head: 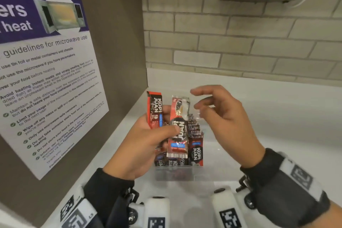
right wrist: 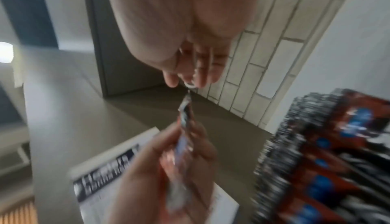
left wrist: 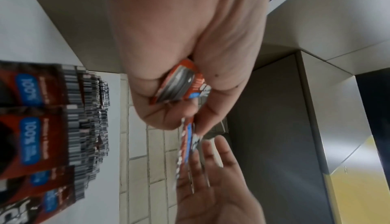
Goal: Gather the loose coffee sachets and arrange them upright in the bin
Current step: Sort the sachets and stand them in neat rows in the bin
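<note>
Both forearms are covered by snug black sleeves that end at the wrists, leaving the left hand (head: 146, 140) and right hand (head: 225, 120) bare. Strapped over each sleeve is a white band (head: 294, 176) printed with black square coded markers; the left wrist's band (head: 77, 214) bears small lettering at its edge. White block-shaped mounts (head: 157, 213) sit below each wrist, each with its own black marker, joined by black clips and small metal screws.
</note>
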A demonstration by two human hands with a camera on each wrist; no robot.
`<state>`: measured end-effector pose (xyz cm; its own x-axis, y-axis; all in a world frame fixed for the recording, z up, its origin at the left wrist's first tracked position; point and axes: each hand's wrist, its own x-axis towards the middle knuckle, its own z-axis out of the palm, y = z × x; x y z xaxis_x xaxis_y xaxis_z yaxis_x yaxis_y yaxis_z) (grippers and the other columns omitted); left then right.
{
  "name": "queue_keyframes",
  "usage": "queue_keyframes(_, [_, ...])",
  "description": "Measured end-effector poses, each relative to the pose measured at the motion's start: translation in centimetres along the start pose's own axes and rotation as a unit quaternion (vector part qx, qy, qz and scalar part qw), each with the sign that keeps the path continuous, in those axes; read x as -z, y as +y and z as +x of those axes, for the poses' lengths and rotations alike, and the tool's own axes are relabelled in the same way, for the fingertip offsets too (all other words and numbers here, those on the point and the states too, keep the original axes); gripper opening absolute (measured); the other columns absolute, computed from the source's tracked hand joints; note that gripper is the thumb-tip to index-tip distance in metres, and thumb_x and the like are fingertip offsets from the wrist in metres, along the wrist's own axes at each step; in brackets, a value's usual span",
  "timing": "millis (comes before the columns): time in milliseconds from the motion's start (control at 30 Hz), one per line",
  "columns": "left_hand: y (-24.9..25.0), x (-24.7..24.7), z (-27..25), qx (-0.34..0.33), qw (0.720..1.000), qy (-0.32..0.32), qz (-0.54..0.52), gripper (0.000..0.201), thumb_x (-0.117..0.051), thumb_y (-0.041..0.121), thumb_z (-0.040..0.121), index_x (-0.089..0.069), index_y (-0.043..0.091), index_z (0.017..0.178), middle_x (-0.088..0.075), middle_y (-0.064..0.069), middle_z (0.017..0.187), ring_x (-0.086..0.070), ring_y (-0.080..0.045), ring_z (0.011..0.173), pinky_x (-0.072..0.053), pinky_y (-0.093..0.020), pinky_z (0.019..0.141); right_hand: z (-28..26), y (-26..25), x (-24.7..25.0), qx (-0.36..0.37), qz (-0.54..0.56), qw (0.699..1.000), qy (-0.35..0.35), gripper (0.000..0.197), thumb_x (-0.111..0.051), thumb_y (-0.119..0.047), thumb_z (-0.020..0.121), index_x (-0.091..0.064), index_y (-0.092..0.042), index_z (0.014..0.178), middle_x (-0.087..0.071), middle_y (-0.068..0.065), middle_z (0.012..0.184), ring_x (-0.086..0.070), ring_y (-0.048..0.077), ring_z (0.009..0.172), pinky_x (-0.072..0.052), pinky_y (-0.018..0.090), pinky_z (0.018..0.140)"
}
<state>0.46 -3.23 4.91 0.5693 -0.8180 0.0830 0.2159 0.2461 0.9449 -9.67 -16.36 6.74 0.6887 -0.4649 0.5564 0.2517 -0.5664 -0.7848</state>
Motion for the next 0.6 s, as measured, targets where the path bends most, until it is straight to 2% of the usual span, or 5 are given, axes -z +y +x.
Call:
queue_keyframes(133, [-0.3, -0.3, -0.1, 0.001, 0.998, -0.048, 0.032, 0.029, -0.065, 0.005, 0.068, -0.064, 0.013, 0.096, -0.067, -0.002, 0.073, -0.059, -0.011, 0.052, -0.048, -0.022, 0.047, 0.8, -0.8, 0.6, -0.101, 0.041, 0.991, -0.081, 0.037, -0.062, -0.001, 0.086, -0.060, -0.027, 0.112, -0.062, 0.006, 0.087, -0.056, 0.010, 0.064, -0.044, 0.018, 0.057])
queue_keyframes(267, [0.0, -0.3, 0.0, -0.006, 1.000, -0.016, -0.019, 0.026, -0.075, 0.002, 0.068, -0.068, 0.016, 0.088, -0.062, -0.001, 0.071, -0.052, -0.006, 0.057, -0.042, -0.018, 0.045, 0.9, -0.7, 1.3, -0.143, 0.164, 0.974, 0.057, 0.024, -0.058, 0.009, 0.084, -0.062, -0.012, 0.096, -0.057, 0.003, 0.075, -0.060, 0.013, 0.053, -0.054, 0.022, 0.055])
queue_keyframes(367, [0.3, -0.1, 0.8, -0.052, 0.994, 0.064, -0.070, 0.026, -0.067, 0.006, 0.069, -0.058, 0.010, 0.093, -0.055, -0.003, 0.064, -0.050, -0.008, 0.054, -0.038, -0.017, 0.042, 0.2, -0.3, 1.3, -0.215, 0.207, 0.953, 0.049, 0.019, -0.060, 0.010, 0.083, -0.054, -0.007, 0.088, -0.057, 0.007, 0.078, -0.066, 0.024, 0.059, -0.059, 0.031, 0.059])
queue_keyframes(500, [0.8, -0.1, 1.3, -0.117, 0.987, 0.108, 0.022, 0.017, -0.065, -0.001, 0.080, -0.059, 0.013, 0.086, -0.054, 0.003, 0.061, -0.051, -0.009, 0.052, -0.040, -0.018, 0.044, -1.0, 0.0, 1.2, -0.193, -0.003, 0.977, -0.091, 0.013, -0.071, -0.008, 0.079, -0.061, -0.015, 0.077, -0.065, 0.004, 0.077, -0.062, 0.019, 0.069, -0.049, 0.027, 0.065])
queue_keyframes(600, [0.7, -0.6, 1.4, -0.135, 0.980, 0.088, 0.118, 0.026, -0.066, -0.002, 0.081, -0.064, 0.023, 0.078, -0.057, 0.009, 0.058, -0.051, -0.008, 0.049, -0.042, -0.018, 0.046, -0.5, -0.5, 1.4, -0.126, -0.080, 0.986, -0.075, 0.014, -0.071, -0.011, 0.078, -0.063, -0.021, 0.074, -0.065, -0.002, 0.072, -0.056, 0.010, 0.064, -0.046, 0.026, 0.062])
